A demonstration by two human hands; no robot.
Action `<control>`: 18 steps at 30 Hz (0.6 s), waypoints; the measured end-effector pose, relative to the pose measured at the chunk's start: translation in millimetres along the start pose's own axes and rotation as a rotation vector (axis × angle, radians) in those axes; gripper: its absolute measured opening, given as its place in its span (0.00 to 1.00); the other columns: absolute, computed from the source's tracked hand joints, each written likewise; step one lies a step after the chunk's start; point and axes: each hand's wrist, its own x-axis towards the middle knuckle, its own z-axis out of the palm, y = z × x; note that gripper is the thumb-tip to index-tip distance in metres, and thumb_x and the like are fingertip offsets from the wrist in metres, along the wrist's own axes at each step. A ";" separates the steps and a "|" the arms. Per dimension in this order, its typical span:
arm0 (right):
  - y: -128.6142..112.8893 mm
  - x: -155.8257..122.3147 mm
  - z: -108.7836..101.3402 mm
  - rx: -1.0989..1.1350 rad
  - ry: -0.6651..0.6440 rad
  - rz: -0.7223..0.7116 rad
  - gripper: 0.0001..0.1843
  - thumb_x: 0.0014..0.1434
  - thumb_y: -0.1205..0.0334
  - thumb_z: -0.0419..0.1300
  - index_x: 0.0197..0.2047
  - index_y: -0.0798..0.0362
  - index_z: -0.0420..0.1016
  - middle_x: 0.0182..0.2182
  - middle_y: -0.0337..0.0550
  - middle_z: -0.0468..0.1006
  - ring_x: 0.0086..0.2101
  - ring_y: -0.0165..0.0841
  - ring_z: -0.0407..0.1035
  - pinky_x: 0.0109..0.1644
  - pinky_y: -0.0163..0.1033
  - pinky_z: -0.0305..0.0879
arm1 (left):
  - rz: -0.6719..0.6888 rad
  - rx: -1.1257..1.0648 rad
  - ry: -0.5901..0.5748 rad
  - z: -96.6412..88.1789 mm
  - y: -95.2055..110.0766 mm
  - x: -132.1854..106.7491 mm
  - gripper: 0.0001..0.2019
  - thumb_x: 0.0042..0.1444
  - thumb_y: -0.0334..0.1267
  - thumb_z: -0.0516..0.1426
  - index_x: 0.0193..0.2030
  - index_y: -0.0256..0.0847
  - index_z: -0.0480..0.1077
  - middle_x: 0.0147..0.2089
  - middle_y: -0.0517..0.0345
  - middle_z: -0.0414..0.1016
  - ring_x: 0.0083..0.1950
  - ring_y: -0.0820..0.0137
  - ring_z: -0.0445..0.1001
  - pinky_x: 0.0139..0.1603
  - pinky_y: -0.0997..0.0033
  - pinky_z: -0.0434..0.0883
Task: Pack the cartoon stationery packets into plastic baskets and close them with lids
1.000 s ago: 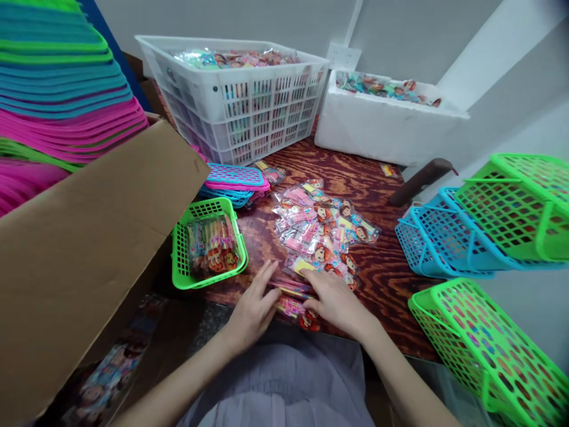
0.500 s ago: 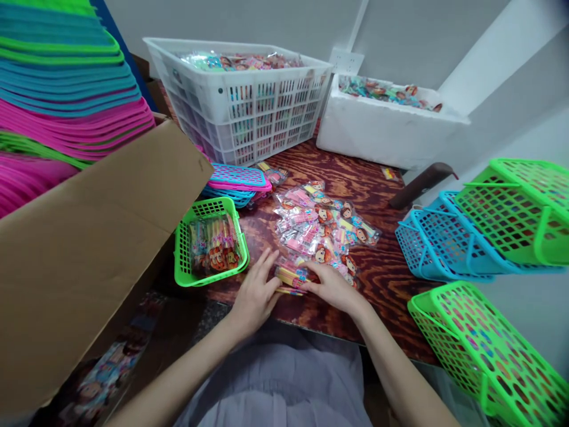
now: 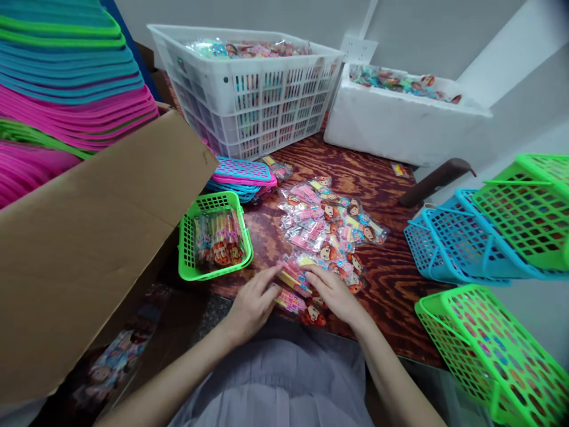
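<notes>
At the near edge of the dark wooden table (image 3: 391, 284), my left hand (image 3: 251, 305) and my right hand (image 3: 333, 293) press from either side on a small stack of clear toy packets (image 3: 294, 292) with cartoon faces. Both hands have their fingers closed on the stack. Just beyond my hands lies a loose pile of the same packets (image 3: 329, 225). A small green basket (image 3: 216, 237) with several packets in it sits left of the pile, close to my left hand.
A cardboard flap (image 3: 89, 237) juts in at the left under stacked coloured lids (image 3: 66, 77). A few lids (image 3: 240, 175) lie behind the green basket. A white crate (image 3: 249, 89) and a foam box (image 3: 400, 118) hold more packets. Blue baskets (image 3: 453, 243) and green baskets (image 3: 489, 350) are stacked on the right.
My hands lifted the packets together, then drew the stack back toward the table's near edge. The camera shifted slightly.
</notes>
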 end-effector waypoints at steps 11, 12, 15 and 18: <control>-3.7 -5.7 9.4 0.161 -0.069 0.012 0.16 0.67 0.54 0.52 0.50 0.50 0.76 0.48 0.43 0.80 0.49 0.37 0.73 0.55 0.43 0.67 | -0.023 -0.001 -0.011 -1.9 3.4 -10.3 0.07 0.65 0.29 0.52 0.46 0.36 0.71 0.48 0.46 0.73 0.48 0.64 0.72 0.48 0.65 0.74; -2.4 -5.8 10.5 0.147 -0.065 0.014 0.16 0.67 0.55 0.51 0.50 0.50 0.76 0.48 0.43 0.80 0.48 0.38 0.73 0.55 0.43 0.67 | -0.026 -0.002 -0.014 -1.9 3.5 -11.1 0.07 0.65 0.29 0.52 0.45 0.36 0.71 0.47 0.46 0.73 0.47 0.64 0.72 0.47 0.65 0.74; 0.8 -7.1 14.4 0.036 -0.001 0.000 0.21 0.67 0.59 0.49 0.59 0.50 0.71 0.52 0.46 0.78 0.52 0.38 0.72 0.58 0.46 0.66 | -0.038 -0.005 -0.015 -2.0 4.0 -12.5 0.08 0.65 0.29 0.51 0.45 0.36 0.71 0.47 0.46 0.73 0.46 0.64 0.72 0.46 0.66 0.74; -4.1 -10.5 16.9 -0.117 0.031 -0.097 0.28 0.68 0.64 0.46 0.70 0.45 0.58 0.60 0.46 0.71 0.58 0.37 0.66 0.62 0.46 0.62 | -0.043 -0.004 0.000 -2.2 4.3 -11.7 0.08 0.65 0.29 0.51 0.45 0.37 0.72 0.47 0.46 0.74 0.47 0.65 0.73 0.46 0.66 0.75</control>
